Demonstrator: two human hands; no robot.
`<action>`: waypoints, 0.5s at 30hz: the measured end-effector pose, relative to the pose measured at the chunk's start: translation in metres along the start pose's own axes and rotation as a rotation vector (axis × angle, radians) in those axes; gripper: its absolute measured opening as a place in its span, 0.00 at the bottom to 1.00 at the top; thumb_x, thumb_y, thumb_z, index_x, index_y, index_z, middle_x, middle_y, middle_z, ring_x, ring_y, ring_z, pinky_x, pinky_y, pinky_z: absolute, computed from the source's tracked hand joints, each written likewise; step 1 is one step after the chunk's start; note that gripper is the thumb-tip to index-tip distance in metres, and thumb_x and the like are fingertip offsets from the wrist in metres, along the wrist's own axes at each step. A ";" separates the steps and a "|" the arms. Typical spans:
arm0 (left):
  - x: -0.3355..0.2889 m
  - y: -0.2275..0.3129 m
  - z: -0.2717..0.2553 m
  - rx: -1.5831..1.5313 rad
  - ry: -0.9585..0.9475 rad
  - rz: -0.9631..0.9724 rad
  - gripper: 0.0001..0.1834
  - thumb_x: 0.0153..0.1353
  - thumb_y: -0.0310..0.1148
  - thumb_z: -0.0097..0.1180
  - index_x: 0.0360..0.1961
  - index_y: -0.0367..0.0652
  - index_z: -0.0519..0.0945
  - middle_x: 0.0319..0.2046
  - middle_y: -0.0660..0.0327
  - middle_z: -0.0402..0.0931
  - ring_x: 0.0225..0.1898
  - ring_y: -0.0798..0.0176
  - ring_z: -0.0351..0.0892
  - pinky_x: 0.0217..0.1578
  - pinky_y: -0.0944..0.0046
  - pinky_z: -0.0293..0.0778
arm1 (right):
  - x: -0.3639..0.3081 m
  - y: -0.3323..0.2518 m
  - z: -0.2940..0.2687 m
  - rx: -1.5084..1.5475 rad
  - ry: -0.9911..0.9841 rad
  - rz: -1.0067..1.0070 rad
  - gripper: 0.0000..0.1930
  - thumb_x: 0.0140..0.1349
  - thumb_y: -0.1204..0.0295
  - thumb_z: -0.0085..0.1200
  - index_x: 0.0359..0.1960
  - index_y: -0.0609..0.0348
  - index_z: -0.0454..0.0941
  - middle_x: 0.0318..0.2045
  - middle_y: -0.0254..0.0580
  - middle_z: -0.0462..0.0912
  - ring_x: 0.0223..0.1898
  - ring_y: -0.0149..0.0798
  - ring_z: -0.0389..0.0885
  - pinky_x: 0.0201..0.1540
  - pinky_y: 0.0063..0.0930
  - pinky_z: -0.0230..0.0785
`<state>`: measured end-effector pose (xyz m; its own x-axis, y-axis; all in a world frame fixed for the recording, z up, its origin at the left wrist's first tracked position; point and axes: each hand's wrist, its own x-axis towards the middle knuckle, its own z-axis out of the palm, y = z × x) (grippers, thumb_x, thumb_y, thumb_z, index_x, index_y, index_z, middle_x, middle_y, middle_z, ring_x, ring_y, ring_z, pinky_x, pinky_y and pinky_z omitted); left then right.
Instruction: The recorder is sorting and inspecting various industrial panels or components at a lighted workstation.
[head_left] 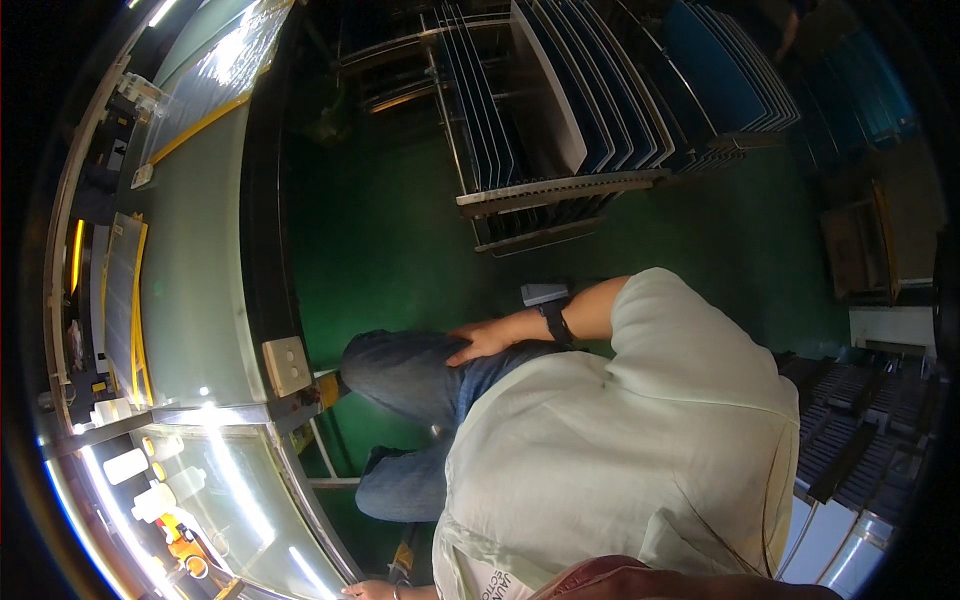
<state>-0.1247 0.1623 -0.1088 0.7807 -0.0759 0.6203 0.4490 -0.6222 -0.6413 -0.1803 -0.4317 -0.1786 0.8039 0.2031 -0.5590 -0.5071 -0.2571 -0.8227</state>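
My right hand [483,341] lies on my jeans-clad thigh [405,368], fingers stretched out and nothing held. A dark watch [555,322] is on that wrist. At the lower edge of the picture my left hand [372,591] touches the rim of a lit glass-topped table [290,500]; its fingers look extended, though the frame cuts the hand off. White bottles [126,466] and an orange tool-like object [188,552] appear on or through the glass beyond it.
A long glass surface [200,300] with a yellow-edged sheet [133,300] runs along the left, a beige switch box [287,366] at its corner. A rack of upright panels [565,120] stands ahead on the green floor [400,240]. Dark slatted racking [860,430] is at right.
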 end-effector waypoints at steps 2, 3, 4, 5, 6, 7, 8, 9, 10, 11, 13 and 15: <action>-0.001 -0.005 -0.002 0.017 0.010 -0.006 0.11 0.60 0.31 0.42 0.37 0.38 0.75 0.31 0.50 0.75 0.27 0.46 0.75 0.23 0.46 0.69 | 0.000 -0.005 0.001 0.012 -0.014 -0.008 0.47 0.53 0.37 0.44 0.61 0.70 0.53 0.61 0.61 0.57 0.63 0.52 0.55 0.63 0.34 0.49; -0.001 -0.006 -0.002 0.028 0.021 -0.009 0.11 0.60 0.31 0.42 0.36 0.38 0.75 0.31 0.50 0.75 0.27 0.47 0.75 0.22 0.47 0.69 | -0.001 -0.007 0.000 0.012 -0.017 -0.010 0.47 0.53 0.37 0.44 0.61 0.70 0.53 0.61 0.61 0.57 0.63 0.52 0.55 0.63 0.34 0.49; -0.001 -0.007 -0.001 0.030 0.021 -0.010 0.11 0.60 0.31 0.42 0.36 0.38 0.75 0.31 0.50 0.75 0.27 0.47 0.75 0.22 0.47 0.69 | -0.004 -0.012 -0.001 0.000 -0.021 -0.014 0.47 0.53 0.37 0.44 0.61 0.70 0.53 0.61 0.60 0.57 0.63 0.52 0.55 0.63 0.34 0.49; -0.002 -0.008 0.000 0.021 0.008 -0.017 0.11 0.60 0.31 0.42 0.37 0.38 0.75 0.31 0.50 0.75 0.28 0.46 0.75 0.23 0.46 0.69 | -0.005 -0.014 -0.002 -0.011 -0.025 -0.018 0.47 0.53 0.37 0.44 0.61 0.70 0.53 0.61 0.60 0.57 0.63 0.52 0.55 0.63 0.34 0.49; -0.002 -0.009 0.001 0.013 -0.005 -0.023 0.11 0.60 0.31 0.41 0.37 0.39 0.75 0.31 0.50 0.75 0.28 0.46 0.75 0.24 0.44 0.69 | -0.003 -0.012 -0.001 -0.011 -0.026 -0.018 0.47 0.53 0.37 0.44 0.61 0.70 0.53 0.61 0.60 0.57 0.63 0.52 0.55 0.63 0.34 0.49; -0.002 -0.008 0.000 0.011 -0.005 -0.022 0.11 0.60 0.31 0.41 0.37 0.39 0.75 0.31 0.50 0.75 0.28 0.46 0.75 0.24 0.44 0.69 | 0.000 -0.009 0.000 -0.018 -0.024 -0.016 0.47 0.53 0.37 0.44 0.61 0.69 0.54 0.61 0.60 0.57 0.63 0.52 0.55 0.63 0.34 0.48; -0.002 -0.007 -0.001 0.006 -0.016 -0.033 0.12 0.60 0.32 0.41 0.38 0.39 0.75 0.32 0.49 0.75 0.29 0.45 0.74 0.24 0.43 0.68 | 0.001 -0.006 0.000 -0.024 -0.023 -0.014 0.47 0.53 0.37 0.43 0.61 0.69 0.54 0.61 0.60 0.57 0.63 0.52 0.55 0.63 0.34 0.48; -0.002 -0.007 -0.002 0.000 -0.027 -0.044 0.12 0.61 0.33 0.41 0.39 0.39 0.74 0.32 0.49 0.75 0.30 0.44 0.74 0.25 0.41 0.68 | 0.002 -0.003 0.001 -0.023 -0.021 -0.013 0.47 0.53 0.37 0.43 0.61 0.69 0.54 0.61 0.60 0.57 0.63 0.52 0.55 0.63 0.34 0.48; -0.003 -0.008 0.000 0.001 -0.027 -0.045 0.12 0.61 0.33 0.41 0.39 0.39 0.74 0.32 0.49 0.75 0.30 0.44 0.74 0.25 0.41 0.68 | 0.002 -0.004 0.001 -0.022 -0.015 -0.015 0.47 0.53 0.37 0.43 0.61 0.69 0.54 0.61 0.60 0.57 0.63 0.52 0.54 0.63 0.34 0.48; -0.005 -0.010 0.005 -0.010 -0.037 -0.049 0.12 0.61 0.33 0.41 0.39 0.39 0.74 0.33 0.49 0.75 0.31 0.44 0.74 0.26 0.40 0.67 | 0.002 -0.005 0.001 -0.020 -0.009 -0.016 0.47 0.53 0.37 0.43 0.61 0.69 0.54 0.61 0.60 0.57 0.63 0.52 0.54 0.63 0.34 0.48; -0.006 -0.010 0.009 -0.023 -0.047 -0.052 0.13 0.60 0.33 0.41 0.40 0.39 0.74 0.33 0.49 0.75 0.31 0.43 0.74 0.26 0.39 0.67 | 0.001 -0.006 0.001 -0.019 -0.012 -0.015 0.47 0.53 0.37 0.44 0.61 0.69 0.54 0.61 0.60 0.57 0.63 0.52 0.54 0.63 0.34 0.47; -0.007 -0.007 0.009 -0.027 -0.120 -0.061 0.13 0.60 0.33 0.41 0.40 0.39 0.74 0.33 0.49 0.75 0.31 0.43 0.74 0.26 0.40 0.67 | 0.000 -0.005 0.000 -0.017 -0.011 -0.010 0.47 0.53 0.37 0.44 0.61 0.69 0.54 0.61 0.60 0.56 0.63 0.52 0.54 0.64 0.34 0.47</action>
<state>-0.1295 0.1744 -0.1131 0.7995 0.0548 0.5982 0.4862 -0.6439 -0.5907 -0.1775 -0.4307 -0.1747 0.8057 0.2161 -0.5516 -0.4933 -0.2709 -0.8266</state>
